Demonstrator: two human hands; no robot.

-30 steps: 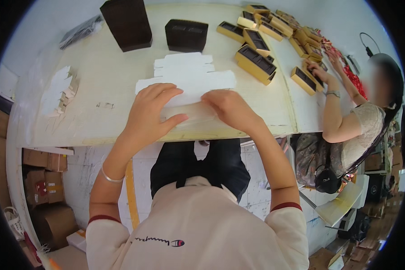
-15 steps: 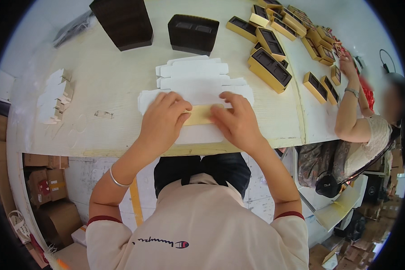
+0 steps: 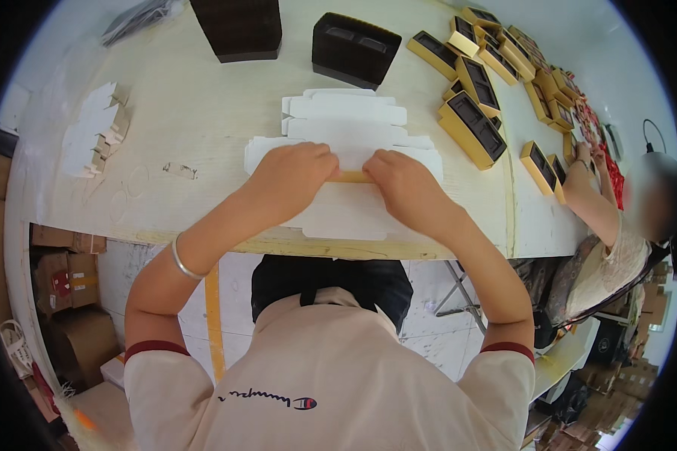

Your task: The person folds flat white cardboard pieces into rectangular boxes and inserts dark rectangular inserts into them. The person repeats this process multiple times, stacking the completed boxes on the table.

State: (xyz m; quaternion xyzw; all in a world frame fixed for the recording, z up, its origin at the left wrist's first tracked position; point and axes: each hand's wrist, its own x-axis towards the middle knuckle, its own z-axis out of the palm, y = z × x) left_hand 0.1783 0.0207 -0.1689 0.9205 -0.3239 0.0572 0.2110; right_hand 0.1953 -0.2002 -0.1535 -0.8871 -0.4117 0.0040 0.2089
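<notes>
In front of me a stack of flat white carton blanks [image 3: 346,135] lies near the table's front edge, its tabbed flaps spread to both sides. Across its middle runs a narrow gold cardboard strip [image 3: 353,177], seemingly a folded panel of the top blank. My left hand [image 3: 299,174] is closed over the strip's left end, thumb side toward the middle. The right end is gripped by my right hand [image 3: 405,180], fingers curled in the same way. My knuckles hide both ends of the strip and my fingertips.
Two tall dark stacks, one black block [image 3: 237,30] and a black box with recesses [image 3: 356,49], stand beyond the blanks. Gold boxes with black inserts [image 3: 472,129] pile up at the right, near a co-worker's arm [image 3: 590,197]. White folded cartons [image 3: 98,131] lie at left.
My fingers have curled tighter and my hands have rolled over the cardboard. The gold part between them shows as a thinner strip. The view has shifted; the co-worker's arms have moved.
</notes>
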